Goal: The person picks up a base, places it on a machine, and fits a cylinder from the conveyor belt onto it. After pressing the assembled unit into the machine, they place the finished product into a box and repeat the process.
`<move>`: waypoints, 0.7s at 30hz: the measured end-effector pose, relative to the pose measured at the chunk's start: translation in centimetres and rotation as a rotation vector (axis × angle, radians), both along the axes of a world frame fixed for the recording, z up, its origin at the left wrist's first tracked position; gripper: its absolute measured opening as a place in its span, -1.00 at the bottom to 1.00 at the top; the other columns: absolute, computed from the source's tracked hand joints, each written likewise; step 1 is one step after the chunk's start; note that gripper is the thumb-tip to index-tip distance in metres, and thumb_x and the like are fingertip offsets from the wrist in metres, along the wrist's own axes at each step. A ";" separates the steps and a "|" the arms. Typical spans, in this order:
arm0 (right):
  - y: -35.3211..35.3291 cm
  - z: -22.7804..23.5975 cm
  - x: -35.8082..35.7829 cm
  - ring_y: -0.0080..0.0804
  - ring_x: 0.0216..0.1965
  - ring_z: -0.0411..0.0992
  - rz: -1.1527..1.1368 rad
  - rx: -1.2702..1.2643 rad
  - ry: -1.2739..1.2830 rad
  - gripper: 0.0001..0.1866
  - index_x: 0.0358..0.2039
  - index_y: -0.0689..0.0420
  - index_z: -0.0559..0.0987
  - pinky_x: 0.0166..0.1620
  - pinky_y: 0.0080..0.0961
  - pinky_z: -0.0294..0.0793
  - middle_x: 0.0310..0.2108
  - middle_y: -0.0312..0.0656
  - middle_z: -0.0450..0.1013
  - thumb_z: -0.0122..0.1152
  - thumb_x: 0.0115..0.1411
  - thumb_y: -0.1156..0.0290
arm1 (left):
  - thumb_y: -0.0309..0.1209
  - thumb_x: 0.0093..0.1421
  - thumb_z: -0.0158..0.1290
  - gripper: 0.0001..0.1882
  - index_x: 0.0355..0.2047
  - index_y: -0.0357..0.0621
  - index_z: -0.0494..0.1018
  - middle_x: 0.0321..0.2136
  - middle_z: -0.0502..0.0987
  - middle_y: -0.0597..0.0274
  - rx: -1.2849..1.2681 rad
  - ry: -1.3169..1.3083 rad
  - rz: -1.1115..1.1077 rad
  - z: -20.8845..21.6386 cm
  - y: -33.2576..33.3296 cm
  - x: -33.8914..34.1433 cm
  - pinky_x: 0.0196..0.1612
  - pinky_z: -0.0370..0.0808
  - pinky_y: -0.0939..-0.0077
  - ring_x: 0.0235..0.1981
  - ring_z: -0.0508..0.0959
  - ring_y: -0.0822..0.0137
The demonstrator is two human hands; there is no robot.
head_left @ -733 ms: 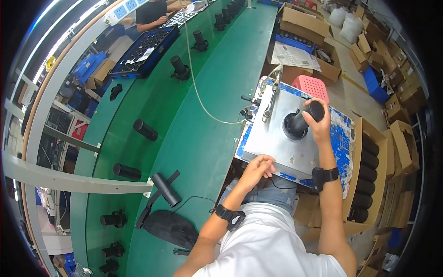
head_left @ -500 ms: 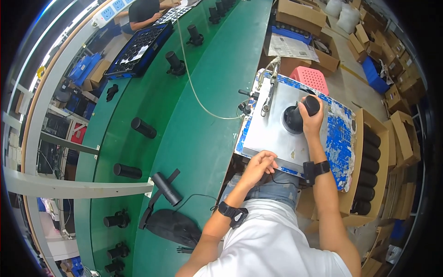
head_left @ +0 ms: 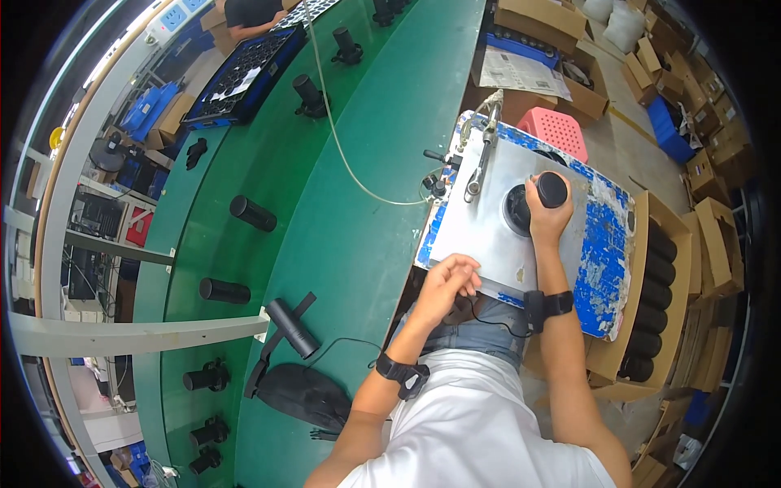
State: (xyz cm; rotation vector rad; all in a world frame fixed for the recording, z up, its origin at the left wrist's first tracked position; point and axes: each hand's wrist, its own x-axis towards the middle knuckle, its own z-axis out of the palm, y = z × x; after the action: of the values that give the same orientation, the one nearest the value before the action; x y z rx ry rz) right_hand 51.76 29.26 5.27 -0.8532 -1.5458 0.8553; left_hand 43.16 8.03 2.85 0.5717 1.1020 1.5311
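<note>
right hand (head_left: 551, 220) gripping black cylinder (head_left: 552, 189), left hand (head_left: 448, 284) loosely half-curled, printed sheet (head_left: 521, 73) with illegible text

The head view looks steeply down, upright, from the wearer's head (the left of two side-by-side fisheye cameras). The plain white fabric shirt (head_left: 488, 423) lies nearest; the bare left hand (head_left: 443, 289) and bare right hand (head_left: 550, 226) sit farther off, and the long, flat green counter (head_left: 378, 232) recedes forward.
</note>
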 end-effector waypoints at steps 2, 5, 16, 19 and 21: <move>0.3 0.2 -0.1 -0.53 -0.28 0.45 -0.003 0.032 -0.002 -0.70 -0.25 0.19 0.45 -0.11 -0.57 0.40 -0.35 -0.24 0.48 0.25 -0.04 0.64 | -0.36 0.30 -0.07 -0.80 -0.22 -0.23 0.45 -0.47 0.53 0.27 0.046 0.064 0.098 1.0 0.9 -1.4 -0.35 0.40 0.68 -0.49 0.46 0.53; 1.5 0.2 1.4 -0.53 -0.29 0.44 0.311 -0.001 0.052 -0.70 -0.24 0.20 0.45 -0.12 -0.59 0.41 -0.36 -0.24 0.48 0.26 -0.03 0.63 | -0.36 0.29 -0.04 -0.80 -0.28 -0.25 0.46 -0.53 0.52 0.27 0.072 0.211 0.191 2.4 2.8 -4.5 -0.42 0.40 0.67 -0.53 0.45 0.52; 0.8 0.2 0.6 -0.55 -0.30 0.44 0.265 0.013 0.030 -0.70 -0.24 0.19 0.44 -0.13 -0.59 0.42 -0.36 -0.26 0.48 0.26 -0.02 0.62 | -0.32 0.17 -0.13 -0.64 -0.14 -0.31 0.47 -0.24 0.57 -0.08 -0.245 1.509 0.358 -5.3 18.6 -17.6 -0.02 0.44 0.15 -0.18 0.55 -0.08; 1.4 0.2 1.0 -0.55 -0.30 0.44 0.254 0.034 0.026 -0.70 -0.24 0.19 0.44 -0.13 -0.60 0.41 -0.36 -0.26 0.48 0.26 -0.01 0.61 | -0.26 0.20 -0.21 -0.57 -0.11 -0.30 0.47 -0.19 0.55 -0.12 -0.468 1.532 0.016 -5.4 20.5 -17.6 0.08 0.37 0.09 -0.06 0.49 -0.11; 1.7 0.3 0.7 -0.54 -0.29 0.44 0.260 0.017 0.030 -0.70 -0.23 0.19 0.44 -0.12 -0.59 0.41 -0.35 -0.26 0.48 0.27 -0.01 0.60 | -0.18 0.22 -0.25 -0.52 -0.05 -0.26 0.45 -0.20 0.54 -0.16 -0.641 1.488 -0.163 -3.5 20.5 -17.6 0.04 0.41 0.08 -0.09 0.52 -0.13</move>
State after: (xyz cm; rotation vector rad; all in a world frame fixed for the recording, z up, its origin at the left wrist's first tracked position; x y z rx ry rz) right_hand 52.50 30.96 5.58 -0.6313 -1.6584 1.0347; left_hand 25.55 28.57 -0.62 1.3292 2.4075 0.3111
